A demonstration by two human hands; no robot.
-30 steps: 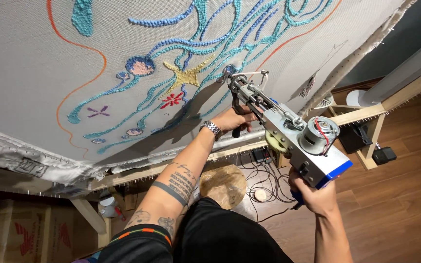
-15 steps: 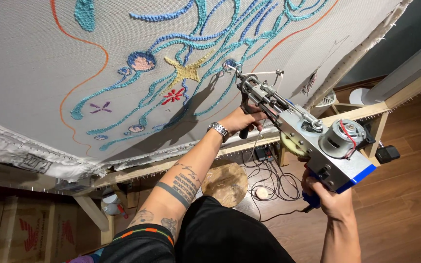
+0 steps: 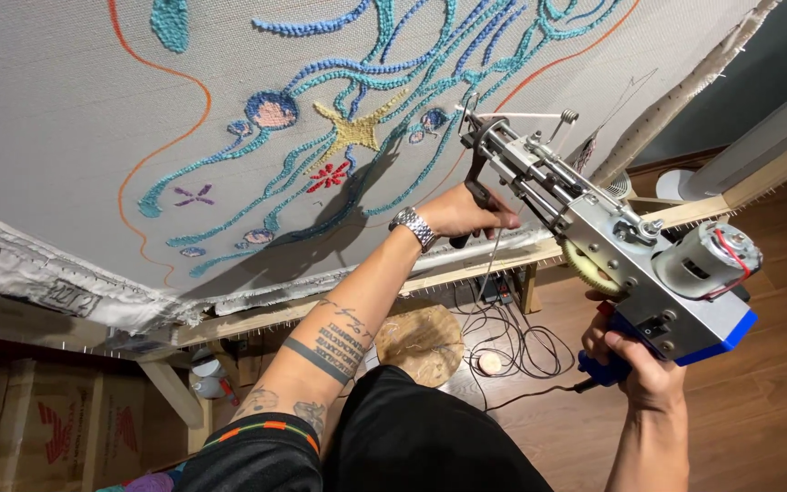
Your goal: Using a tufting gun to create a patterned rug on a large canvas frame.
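Tufting gun (image 3: 612,246) tip on canvas (image 3: 93,109) at 12 o'clock; your left hand (image 3: 457,211) fingers grip its front handle, right hand (image 3: 635,364) its blue grip.

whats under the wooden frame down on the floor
A round woven stool, tangled black cables and a small round disc on wood floor. The person's arm and lap hide the rest.

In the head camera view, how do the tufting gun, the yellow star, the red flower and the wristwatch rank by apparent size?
1. Tufting gun, by far largest, though nearest the camera.
2. Yellow star.
3. Red flower and wristwatch look alike; unranked.

The left hand and right hand hold the gun.
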